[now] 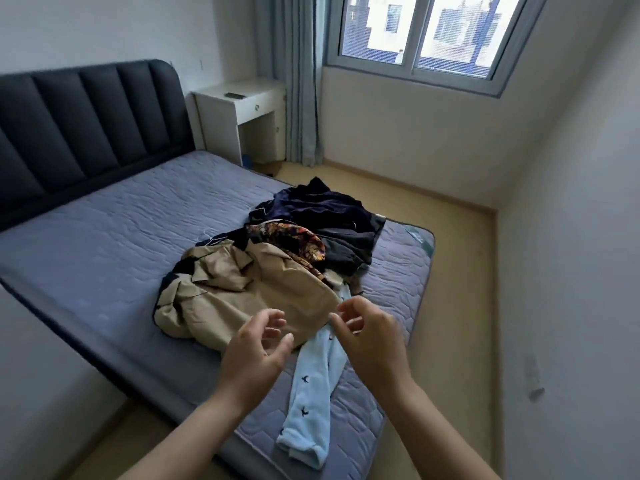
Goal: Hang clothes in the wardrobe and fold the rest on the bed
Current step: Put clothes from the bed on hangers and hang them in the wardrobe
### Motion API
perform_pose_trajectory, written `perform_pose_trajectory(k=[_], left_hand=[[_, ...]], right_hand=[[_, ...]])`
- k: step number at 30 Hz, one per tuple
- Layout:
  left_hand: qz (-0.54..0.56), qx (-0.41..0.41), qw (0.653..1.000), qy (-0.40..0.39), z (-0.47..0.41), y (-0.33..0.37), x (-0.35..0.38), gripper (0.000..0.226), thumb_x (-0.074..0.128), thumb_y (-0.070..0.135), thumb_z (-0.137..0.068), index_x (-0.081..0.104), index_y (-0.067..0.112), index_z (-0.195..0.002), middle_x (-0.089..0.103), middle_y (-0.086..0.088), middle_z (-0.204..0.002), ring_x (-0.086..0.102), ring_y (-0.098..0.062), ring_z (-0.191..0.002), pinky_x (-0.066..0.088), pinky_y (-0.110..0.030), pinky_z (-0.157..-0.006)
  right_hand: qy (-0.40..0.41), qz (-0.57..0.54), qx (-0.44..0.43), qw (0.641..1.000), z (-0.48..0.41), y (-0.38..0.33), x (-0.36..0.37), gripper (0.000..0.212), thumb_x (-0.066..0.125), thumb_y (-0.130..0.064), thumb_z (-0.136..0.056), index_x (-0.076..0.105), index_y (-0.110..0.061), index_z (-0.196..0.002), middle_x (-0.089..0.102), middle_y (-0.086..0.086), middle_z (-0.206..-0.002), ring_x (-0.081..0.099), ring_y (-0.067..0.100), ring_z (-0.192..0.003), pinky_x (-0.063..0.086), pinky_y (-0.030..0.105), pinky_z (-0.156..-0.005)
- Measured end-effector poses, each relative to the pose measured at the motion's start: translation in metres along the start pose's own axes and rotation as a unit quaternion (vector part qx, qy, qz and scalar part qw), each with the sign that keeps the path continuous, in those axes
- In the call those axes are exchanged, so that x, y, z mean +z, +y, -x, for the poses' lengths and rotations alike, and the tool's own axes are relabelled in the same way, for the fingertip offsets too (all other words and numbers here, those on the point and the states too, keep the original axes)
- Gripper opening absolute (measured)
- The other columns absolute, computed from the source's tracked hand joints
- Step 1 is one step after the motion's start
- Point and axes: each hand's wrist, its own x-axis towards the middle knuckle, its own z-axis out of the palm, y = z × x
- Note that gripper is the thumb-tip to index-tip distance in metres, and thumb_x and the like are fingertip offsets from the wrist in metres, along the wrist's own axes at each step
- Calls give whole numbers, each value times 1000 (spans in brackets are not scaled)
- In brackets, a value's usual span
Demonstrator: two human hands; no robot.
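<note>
1. We log the quilted fabric mattress (104, 244) as muted grey-violet, stitched in a wavy pebble pattern.
2. Padded upholstered headboard (86, 116): dark navy, plain.
3. Crumpled cotton coat (242, 299): tan, no pattern.
4. Long soft fleece garment (311, 386): pale blue, dotted with small dark bird shapes.
5. Silky printed cloth (291, 242): dark ground with an orange, red and yellow floral print.
6. Heaped velvety garment (318, 206): deep navy, with thin white piping.
7. Small boxy bedside table (242, 102): white.
8. Pleated hanging curtain (294, 81): grey-blue.

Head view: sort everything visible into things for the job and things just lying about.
Job: beige coat, patterned garment, dark clothes, light blue garment, bed, left hand and right hand, both empty.
Lying about: nightstand, dark flat object on it, curtain, window.
</note>
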Motion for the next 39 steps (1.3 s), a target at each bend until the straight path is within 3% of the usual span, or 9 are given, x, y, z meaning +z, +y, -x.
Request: perform_pose_trajectory(k=[7, 11, 18, 23, 26, 28, 32, 35, 39], left_hand=[[-8, -37, 998, 46, -32, -23, -29, 25, 68, 17, -85, 60, 22, -108, 65, 7, -102, 62, -5, -92, 54, -27, -80], [0, -51, 997, 64, -59, -54, -66, 25, 68, 16, -85, 60, 22, -108, 65, 7, -100, 63, -3, -90, 52, -15, -75], [-1, -60, 996, 61, -122, -132, -167, 26, 69, 13, -83, 61, 21, -107, 66, 7, -99, 63, -8, -89, 54, -27, -81], [-24, -44, 998, 39, -168, -182, -259, 23, 69, 10, -83, 61, 21, -101, 66, 2, -96, 64, -9, -85, 51, -15, -73], [-36, -53, 997, 36, -193, -204, -295, 23, 68, 10, -83, 62, 17, -104, 65, 1, -99, 64, -11, -87, 54, -25, -78], [-32, -60, 997, 35, -203, -213, -304, 23, 68, 10, -83, 62, 16, -105, 65, 0, -100, 63, -12, -88, 54, -26, -80], [-24, -62, 997, 41, -228, -235, -319, 22, 68, 11, -83, 62, 16, -104, 65, 0, -99, 63, -9, -87, 51, -16, -76], [-28, -67, 996, 42, -246, -250, -324, 23, 68, 11, -83, 62, 14, -105, 66, 1, -99, 63, -11, -88, 53, -27, -81], [-24, -88, 994, 54, -274, -266, -326, 23, 67, 13, -84, 61, 18, -105, 65, 4, -99, 62, -8, -89, 54, -27, -81]], right_hand=[[-42, -15, -34, 998, -51, -15, 40, 10, 69, -31, -86, 66, -21, -88, 66, -11, -76, 63, 4, -71, 54, 28, -65], [-50, -18, -58, 997, -82, -44, 86, 12, 69, -31, -85, 67, -19, -87, 66, -10, -76, 63, 8, -71, 54, 33, -66], [-43, -10, -42, 998, -126, -109, 196, 10, 70, -33, -83, 65, -24, -84, 64, -11, -72, 61, 5, -67, 54, 33, -64], [-52, -11, -16, 998, -153, -176, 277, 11, 71, -30, -84, 66, -21, -85, 65, -9, -73, 62, 8, -67, 54, 36, -65], [-55, -11, -11, 998, -169, -202, 311, 12, 70, -30, -85, 65, -20, -84, 65, -9, -71, 62, 9, -66, 53, 37, -64], [-61, -11, -4, 998, -175, -210, 323, 11, 70, -30, -85, 64, -20, -83, 65, -9, -69, 62, 10, -65, 53, 38, -63], [-69, -2, 4, 998, -194, -218, 349, 10, 70, -30, -85, 63, -23, -82, 64, -10, -69, 61, 8, -65, 53, 36, -62], [-74, -2, -4, 997, -214, -217, 367, 10, 70, -30, -85, 63, -25, -81, 63, -11, -67, 60, 5, -63, 53, 31, -60], [-85, -3, 0, 996, -244, -211, 390, 11, 71, -31, -84, 63, -25, -80, 63, -13, -67, 60, 2, -63, 52, 25, -60]])
